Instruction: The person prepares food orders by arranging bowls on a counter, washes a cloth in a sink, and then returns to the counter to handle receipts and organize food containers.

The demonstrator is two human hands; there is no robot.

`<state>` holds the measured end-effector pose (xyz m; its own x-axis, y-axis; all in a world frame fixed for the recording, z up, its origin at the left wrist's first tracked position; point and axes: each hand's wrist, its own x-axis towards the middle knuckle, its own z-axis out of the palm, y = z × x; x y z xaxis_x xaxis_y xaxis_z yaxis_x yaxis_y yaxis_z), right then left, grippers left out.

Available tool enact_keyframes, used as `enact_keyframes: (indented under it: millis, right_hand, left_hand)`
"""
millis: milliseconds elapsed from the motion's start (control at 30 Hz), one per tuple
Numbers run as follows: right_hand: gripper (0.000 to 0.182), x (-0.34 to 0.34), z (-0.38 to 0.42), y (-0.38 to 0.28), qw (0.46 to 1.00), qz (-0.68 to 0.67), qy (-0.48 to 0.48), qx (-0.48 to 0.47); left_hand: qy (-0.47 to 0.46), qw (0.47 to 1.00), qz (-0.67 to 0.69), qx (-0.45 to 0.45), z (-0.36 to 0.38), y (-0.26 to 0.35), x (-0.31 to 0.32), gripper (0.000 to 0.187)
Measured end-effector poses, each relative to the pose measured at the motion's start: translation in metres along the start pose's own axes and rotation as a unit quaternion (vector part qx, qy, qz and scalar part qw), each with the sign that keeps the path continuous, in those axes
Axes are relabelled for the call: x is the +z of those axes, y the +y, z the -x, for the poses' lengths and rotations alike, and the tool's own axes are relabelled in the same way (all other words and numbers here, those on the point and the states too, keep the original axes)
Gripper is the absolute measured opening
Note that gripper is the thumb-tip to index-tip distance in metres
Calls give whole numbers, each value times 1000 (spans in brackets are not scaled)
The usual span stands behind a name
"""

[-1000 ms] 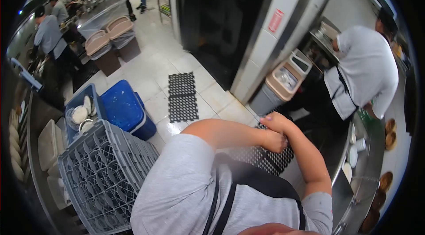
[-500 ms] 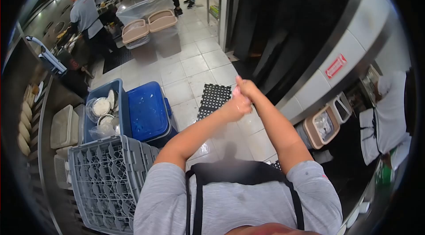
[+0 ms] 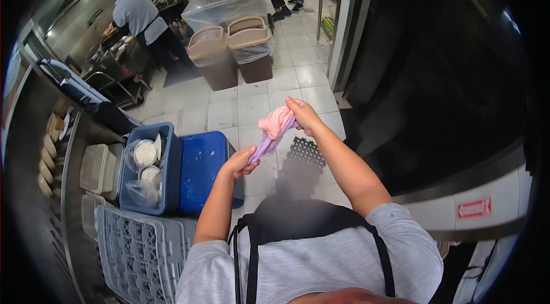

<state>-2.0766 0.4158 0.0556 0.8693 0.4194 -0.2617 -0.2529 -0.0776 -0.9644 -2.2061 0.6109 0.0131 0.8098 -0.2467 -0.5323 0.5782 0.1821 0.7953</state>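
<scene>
A crumpled pink and lilac cloth (image 3: 276, 125) is held up in front of me, over the tiled floor. Its lilac end is gripped by my left hand (image 3: 239, 163), fingers closed around it. At the upper right end, my right hand (image 3: 303, 116) is closed on the cloth too, thumb on top. The pink part bunches up between the hands, and the lilac part stretches toward my left hand. My fingers hide both gripped ends.
At left stand a blue tub (image 3: 167, 132) with bagged white food, a blue lidded bin (image 3: 203, 169) and a grey dish rack (image 3: 137, 247). Two brown trash bins (image 3: 220, 72) stand ahead. A person in a cap (image 3: 137, 15) works at the stove. A perforated mat (image 3: 308, 152) lies on the floor.
My hands were clasped together; now they are apart, with the cloth stretched between them. My left hand has moved left and down. The view has turned, shifting the surroundings.
</scene>
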Motion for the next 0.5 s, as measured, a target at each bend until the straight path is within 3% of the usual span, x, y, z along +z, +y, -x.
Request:
enact_keyframes:
  millis: [167,267,300,333,400,500]
  right_hand:
    - [29,-31,-89,-25,997,37,-57,-27]
    - [28,-62,-129,-51,1000,-1,-4,8]
    - [24,-75,-140,-64,1000,-4,0,24]
    - [22,-87,-157,-69,1000,-8,0,-6]
    - [20,-109,-186,-75,998,-10,-4,-65]
    - [13,-143,-228,-90,989,96,-24,-107]
  left_hand:
    - [-38,994,-99,24,-106,49,-56,37]
    - [-71,986,-149,-23,-168,105,-44,36]
    - [-105,969,-212,-73,-195,124,-43,46]
    - [-94,943,-318,14,-230,130,-46,48]
    - [-65,841,-501,194,-298,142,-43,57]
    - [-91,847,-372,368,-332,209,0,68]
